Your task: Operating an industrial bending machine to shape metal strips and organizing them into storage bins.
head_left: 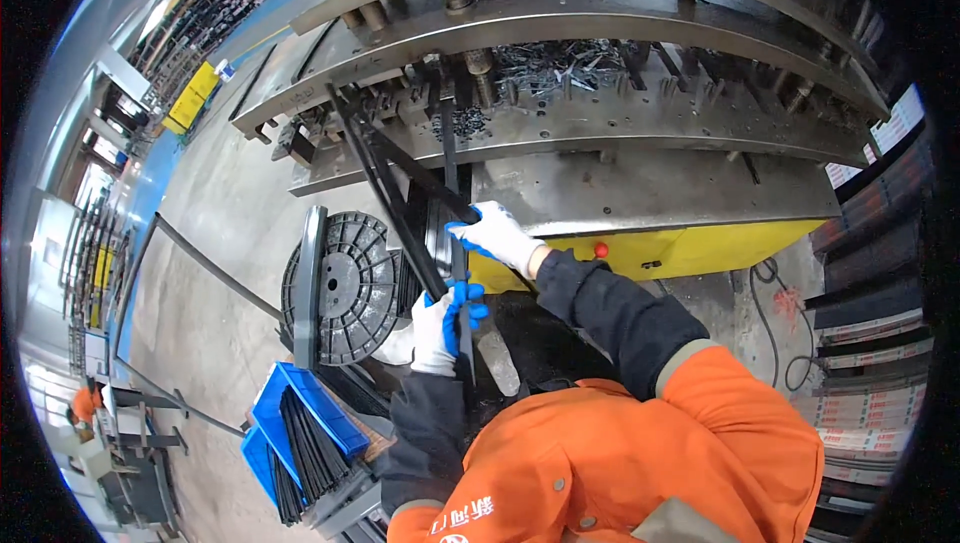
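Note:
My left hand [438,331], in a white glove with blue fingers, is closed around a long dark metal bar [392,208] that slants up toward the press's left end. My right hand [500,236], gloved alike, is closed on the near end of a second dark bar [425,178]. The two bars lie close together at their far ends and spread apart toward my hands. A third long narrow bar [450,153] runs nearly straight away from me between the hands; the left fingers overlap it, and whether they grip it I cannot tell.
Ahead stands a metal press [560,138] with stacked plates, guide posts and metal scraps, above a yellow base [650,251] with a red knob [601,251]. A black ribbed reel [350,288] and blue bins [300,393] of dark strips stand left. Stacked profiles [865,373] line the right.

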`<state>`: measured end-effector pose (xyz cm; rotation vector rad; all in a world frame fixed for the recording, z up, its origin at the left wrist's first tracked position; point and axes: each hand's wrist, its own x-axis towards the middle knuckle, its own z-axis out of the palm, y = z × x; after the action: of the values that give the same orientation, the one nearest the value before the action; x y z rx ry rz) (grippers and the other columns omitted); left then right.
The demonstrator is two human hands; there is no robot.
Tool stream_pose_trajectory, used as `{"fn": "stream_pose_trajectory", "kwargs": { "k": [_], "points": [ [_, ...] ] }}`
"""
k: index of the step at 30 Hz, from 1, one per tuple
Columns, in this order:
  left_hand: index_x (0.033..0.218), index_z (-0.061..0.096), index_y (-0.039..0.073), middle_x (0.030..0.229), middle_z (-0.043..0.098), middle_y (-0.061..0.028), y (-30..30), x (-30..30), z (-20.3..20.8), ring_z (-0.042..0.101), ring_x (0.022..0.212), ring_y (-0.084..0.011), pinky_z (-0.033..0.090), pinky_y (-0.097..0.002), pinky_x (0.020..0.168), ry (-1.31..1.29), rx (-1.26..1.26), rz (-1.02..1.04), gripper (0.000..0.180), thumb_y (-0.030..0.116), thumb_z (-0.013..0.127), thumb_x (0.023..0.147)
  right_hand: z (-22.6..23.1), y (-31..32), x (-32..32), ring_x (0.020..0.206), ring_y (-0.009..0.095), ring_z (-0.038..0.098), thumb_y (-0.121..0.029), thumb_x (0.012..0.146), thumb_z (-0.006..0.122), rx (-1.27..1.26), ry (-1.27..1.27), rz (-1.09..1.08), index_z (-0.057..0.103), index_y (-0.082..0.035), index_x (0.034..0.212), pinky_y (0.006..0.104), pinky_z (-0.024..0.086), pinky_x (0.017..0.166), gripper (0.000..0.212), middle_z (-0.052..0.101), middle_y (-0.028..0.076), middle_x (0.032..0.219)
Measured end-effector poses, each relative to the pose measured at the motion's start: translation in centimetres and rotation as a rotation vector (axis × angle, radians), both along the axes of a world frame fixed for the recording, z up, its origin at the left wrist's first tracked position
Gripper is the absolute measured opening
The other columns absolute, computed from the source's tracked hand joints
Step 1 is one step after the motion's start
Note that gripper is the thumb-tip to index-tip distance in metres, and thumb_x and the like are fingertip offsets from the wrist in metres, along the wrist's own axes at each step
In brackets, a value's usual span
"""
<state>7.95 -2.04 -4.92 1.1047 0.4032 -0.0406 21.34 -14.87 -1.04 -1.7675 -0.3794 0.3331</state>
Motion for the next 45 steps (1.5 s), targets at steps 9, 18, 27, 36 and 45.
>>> {"fn": "stream_pose_trajectory", "kwargs": {
  "k": [9, 18, 27, 36, 45],
  "points": [
    [0.109, 0.054, 0.000, 0.084, 0.065, -0.0147, -2.2, 0.1, 1.2, 0.061, 0.057, -0.0198, 0.048, -0.0250, 0.047, 0.036, 0.032, 0.075, 0.029, 0.014, 0.060, 0.084, 0.3, -0.2, 0.6, 0.045, 0.006, 0.039, -0.024, 0.075, 0.067, 0.091, 0.190, 0.015, 0.054, -0.011, 0.066, 0.0206, 0.031, 0.042, 0.020, 0.048, -0.003, 0.054],
    [0.109, 0.049, -0.001, 0.082, 0.063, -0.0164, -1.6, -6.0, 9.1, 0.057, 0.050, -0.0167, 0.045, -0.0229, 0.043, 0.009, 0.110, 0.049, 0.031, 0.013, 0.060, 0.083, 3.5, 0.4, 2.9, 0.043, 0.008, 0.039, -0.021, 0.077, 0.064, 0.321, 0.363, 0.006, 0.057, -0.009, 0.071, 0.0220, 0.030, 0.040, 0.015, 0.048, -0.002, 0.054],
    [0.108, 0.051, -0.002, 0.081, 0.063, -0.0157, -1.5, -5.4, 8.7, 0.056, 0.048, -0.0154, 0.044, -0.0213, 0.042, -0.003, 0.123, 0.073, 0.029, 0.008, 0.058, 0.081, 2.8, 0.8, 2.7, 0.048, 0.010, 0.044, -0.023, 0.079, 0.065, 0.440, 0.418, 0.039, 0.060, -0.007, 0.083, 0.0229, 0.038, 0.044, 0.018, 0.053, 0.001, 0.062],
    [0.118, 0.050, -0.003, 0.084, 0.064, -0.0137, -0.3, -9.5, 10.8, 0.054, 0.047, -0.0143, 0.041, -0.0200, 0.040, 0.002, 0.286, -0.013, 0.047, 0.019, 0.064, 0.079, 2.0, 1.0, -0.1, 0.073, 0.017, 0.060, -0.021, 0.086, 0.059, 0.714, 0.685, 0.245, 0.061, -0.005, 0.106, 0.0309, 0.050, 0.065, 0.026, 0.065, 0.007, 0.095],
    [0.125, 0.048, -0.001, 0.086, 0.064, -0.0116, 3.0, -14.2, 8.9, 0.052, 0.047, -0.0119, 0.042, -0.0186, 0.044, 0.133, 0.102, -0.042, 0.050, 0.022, 0.062, 0.082, 3.3, -2.0, -4.3, 0.068, 0.014, 0.056, -0.022, 0.090, 0.056, 1.190, 0.683, 0.327, 0.055, -0.005, 0.114, 0.0353, 0.052, 0.069, 0.030, 0.059, 0.003, 0.085]
  ]
}}
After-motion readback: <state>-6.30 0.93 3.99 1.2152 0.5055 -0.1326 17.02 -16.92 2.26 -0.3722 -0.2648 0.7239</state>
